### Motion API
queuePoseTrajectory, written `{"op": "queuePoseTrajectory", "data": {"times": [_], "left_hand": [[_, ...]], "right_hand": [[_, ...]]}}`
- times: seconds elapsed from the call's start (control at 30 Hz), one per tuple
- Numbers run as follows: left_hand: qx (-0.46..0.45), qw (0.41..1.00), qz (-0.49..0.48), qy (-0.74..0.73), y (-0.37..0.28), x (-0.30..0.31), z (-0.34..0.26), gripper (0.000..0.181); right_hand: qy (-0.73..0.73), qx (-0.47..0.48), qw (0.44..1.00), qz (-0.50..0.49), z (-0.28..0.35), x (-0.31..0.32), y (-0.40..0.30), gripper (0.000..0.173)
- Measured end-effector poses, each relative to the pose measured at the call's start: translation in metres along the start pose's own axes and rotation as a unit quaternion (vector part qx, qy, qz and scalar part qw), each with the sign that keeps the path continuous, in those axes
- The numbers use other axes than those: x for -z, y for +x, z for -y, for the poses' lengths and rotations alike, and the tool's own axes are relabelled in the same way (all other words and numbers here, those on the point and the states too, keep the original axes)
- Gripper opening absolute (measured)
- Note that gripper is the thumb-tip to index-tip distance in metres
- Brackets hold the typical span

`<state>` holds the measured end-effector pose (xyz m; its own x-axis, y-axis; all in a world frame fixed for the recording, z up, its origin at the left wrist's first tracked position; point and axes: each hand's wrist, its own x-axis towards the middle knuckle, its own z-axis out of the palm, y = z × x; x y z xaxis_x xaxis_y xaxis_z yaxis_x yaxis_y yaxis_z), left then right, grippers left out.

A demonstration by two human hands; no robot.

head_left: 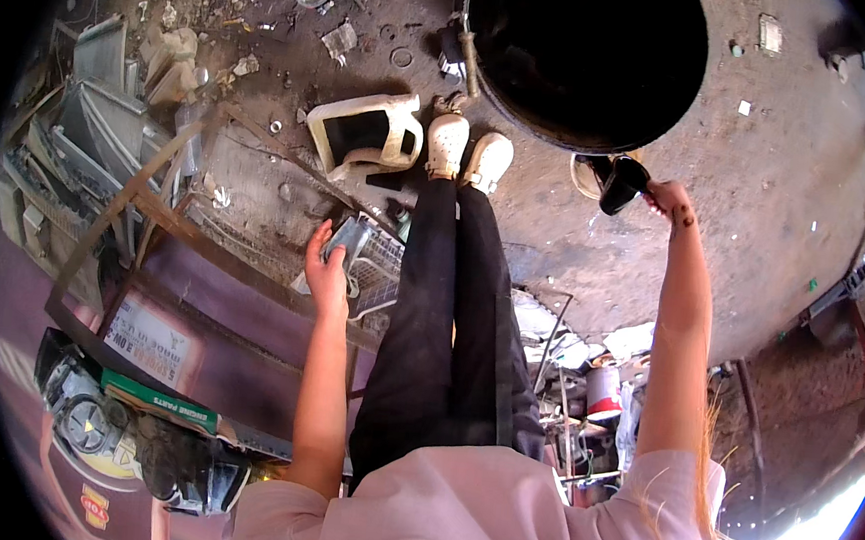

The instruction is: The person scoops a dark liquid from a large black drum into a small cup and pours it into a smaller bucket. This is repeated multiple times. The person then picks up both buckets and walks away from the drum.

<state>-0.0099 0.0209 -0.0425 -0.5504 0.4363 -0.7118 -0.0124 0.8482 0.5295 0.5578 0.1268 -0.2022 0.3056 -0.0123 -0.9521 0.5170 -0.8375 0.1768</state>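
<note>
My right hand (669, 199) grips a black mug-like vessel (622, 187) by its side. The vessel is tilted near the rim of a large round drum (536, 132), whose inside looks black. Partly hidden behind the vessel is a pale round container (584, 177). Off to the other side, my left hand (327, 274) hangs with thumb and fingers apart, apparently holding nothing. Below it lie a plastic lattice crate (380, 270) and a grey-blue object (354, 236), which I cannot identify.
A cut-open white plastic jerrycan (402, 110) lies by my clogs (447, 139). A rusty metal frame (172, 222) stands at left, with scrap panels (101, 115) behind it. A red and white tin (604, 393) stands among clutter at lower right. Debris litters the dirt floor.
</note>
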Motion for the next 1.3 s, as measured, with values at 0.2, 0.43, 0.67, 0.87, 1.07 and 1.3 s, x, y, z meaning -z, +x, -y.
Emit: {"op": "queuePoseTrajectory", "data": {"times": [0.2, 0.43, 0.67, 0.87, 1.07, 1.3], "left_hand": [[-0.024, 0.999, 0.021, -0.026, -0.004, -0.007, -0.023, 0.040], [-0.047, 0.998, 0.021, -0.043, -0.004, -0.002, -0.030, 0.040], [-0.046, 0.999, 0.014, -0.022, -0.003, 0.003, -0.025, 0.039], [-0.043, 0.998, 0.014, -0.036, -0.003, 0.000, -0.021, 0.041], [-0.029, 0.999, 0.000, -0.029, 0.001, 0.013, -0.006, 0.042], [0.034, 0.998, -0.034, -0.046, 0.002, 0.019, -0.001, 0.042]], "right_hand": [[0.227, 0.186, 0.954, -0.066, -0.063, -0.028, -0.062, 0.024], [0.362, 0.266, 0.883, -0.138, -0.067, -0.052, -0.151, 0.024], [0.337, 0.385, 0.843, -0.164, 0.033, -0.029, -0.204, 0.026], [0.098, 0.440, 0.858, -0.247, 0.156, -0.008, -0.153, 0.021], [-0.296, 0.290, 0.806, -0.423, 0.241, -0.015, -0.110, 0.020], [-0.297, 0.242, 0.825, -0.415, 0.279, -0.049, -0.084, 0.021]]}}
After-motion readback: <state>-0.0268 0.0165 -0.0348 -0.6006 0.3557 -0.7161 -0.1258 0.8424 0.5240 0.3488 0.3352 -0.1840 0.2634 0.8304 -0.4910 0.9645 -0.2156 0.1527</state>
